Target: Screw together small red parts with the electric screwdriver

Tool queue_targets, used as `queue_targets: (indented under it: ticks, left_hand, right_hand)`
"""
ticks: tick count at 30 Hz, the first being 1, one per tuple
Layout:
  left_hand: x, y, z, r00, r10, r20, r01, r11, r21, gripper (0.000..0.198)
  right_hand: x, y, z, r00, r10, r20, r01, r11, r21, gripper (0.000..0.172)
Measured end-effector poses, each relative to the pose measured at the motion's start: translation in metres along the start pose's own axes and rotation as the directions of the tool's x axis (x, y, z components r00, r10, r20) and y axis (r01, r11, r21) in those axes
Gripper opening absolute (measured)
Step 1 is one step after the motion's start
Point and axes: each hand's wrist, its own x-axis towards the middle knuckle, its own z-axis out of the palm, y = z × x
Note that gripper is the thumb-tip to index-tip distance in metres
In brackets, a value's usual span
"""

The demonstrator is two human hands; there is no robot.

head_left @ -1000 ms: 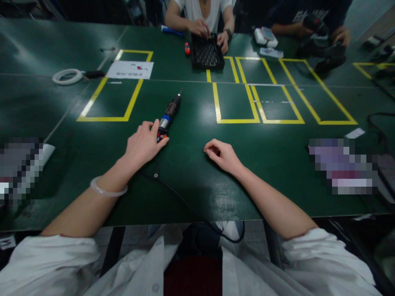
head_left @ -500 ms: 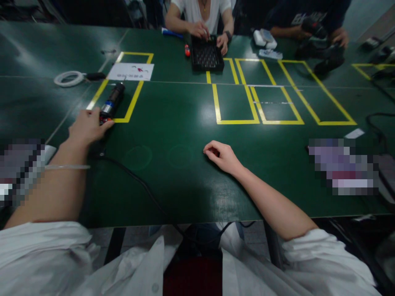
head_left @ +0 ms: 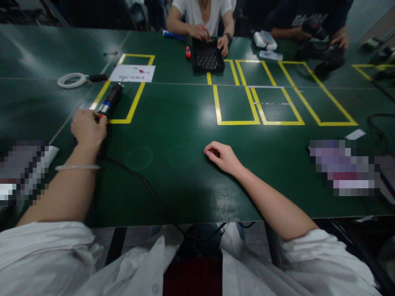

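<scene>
Screwdriver (head_left: pixel 110 100), gripped at its rear end by the left hand (head_left: pixel 88 129) while the right hand (head_left: pixel 224 157) rests loosely curled and empty on the table (head_left: pixel 185 172), could be tugged askew by its trailing cable (head_left: pixel 145 185).

One electric screwdriver (head_left: pixel 111 100), one black tray (head_left: pixel 207 55), one paper sheet (head_left: pixel 132 73), one white coil (head_left: pixel 72 80)

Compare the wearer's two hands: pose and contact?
The left hand reaches out to the table's left side, fingers at the butt of the electric screwdriver; the right hand rests mid-table, touching no tool. The left wrist wears a bangle; the right is bare. Both rest on the green table.
</scene>
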Motion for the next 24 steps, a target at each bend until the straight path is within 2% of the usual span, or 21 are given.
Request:
queue_targets:
  ticks: [3, 5, 6, 8, 10, 13, 15, 17, 19, 24]
  left_hand:
    - [0.001, 0.024, 0.002, 0.986, -0.025, -0.165, 0.02, 0.999, -0.033, 0.042]
    - [-0.004, 0.053, 0.009, 0.995, 0.008, -0.101, -0.03, 0.975, -0.219, 0.037]
    - [-0.01, 0.071, 0.014, 0.999, 0.042, -0.027, -0.049, 0.936, -0.349, 0.036]
    - [-0.027, 0.11, 0.025, 0.976, 0.175, 0.126, -0.062, 0.788, -0.613, 0.035]
    - [-0.05, 0.147, 0.034, 0.91, 0.332, 0.249, -0.04, 0.667, -0.744, 0.038]
    - [-0.085, 0.187, 0.041, 0.745, 0.559, 0.364, -0.041, 0.583, -0.812, 0.05]
    - [-0.102, 0.199, 0.044, 0.647, 0.659, 0.382, -0.085, 0.561, -0.823, 0.057]
    - [-0.111, 0.203, 0.047, 0.59, 0.715, 0.374, -0.143, 0.548, -0.824, 0.061]
    - [-0.115, 0.203, 0.049, 0.568, 0.738, 0.364, -0.188, 0.547, -0.816, 0.063]
    - [-0.119, 0.201, 0.052, 0.559, 0.755, 0.343, -0.262, 0.553, -0.791, 0.064]
  right_hand:
    - [0.0, -0.001, 0.0, 1.0, 0.004, 0.004, -0.004, 1.0, 0.001, 0.009]
    - [0.0, -0.001, 0.0, 1.0, 0.013, 0.009, -0.013, 1.0, 0.006, 0.008]
    - [0.0, -0.001, 0.0, 1.0, 0.017, 0.011, -0.017, 1.0, 0.011, 0.008]
    - [0.0, 0.0, 0.0, 1.0, 0.022, 0.012, -0.022, 0.999, 0.025, 0.008]
    - [0.0, 0.002, 0.001, 0.999, 0.033, 0.013, -0.034, 0.998, 0.056, 0.008]
    - [-0.001, 0.005, 0.002, 0.998, 0.067, 0.017, -0.069, 0.986, 0.153, 0.011]
    - [-0.001, 0.006, 0.003, 0.997, 0.08, 0.016, -0.081, 0.969, 0.232, 0.02]
    - [-0.001, 0.006, 0.003, 0.997, 0.071, 0.029, -0.076, 0.957, 0.281, 0.029]
    - [0.0, 0.005, 0.003, 0.997, 0.048, 0.052, -0.061, 0.96, 0.272, 0.033]
    - [0.001, 0.0, 0.003, 0.998, -0.001, 0.058, -0.011, 0.981, 0.195, 0.014]
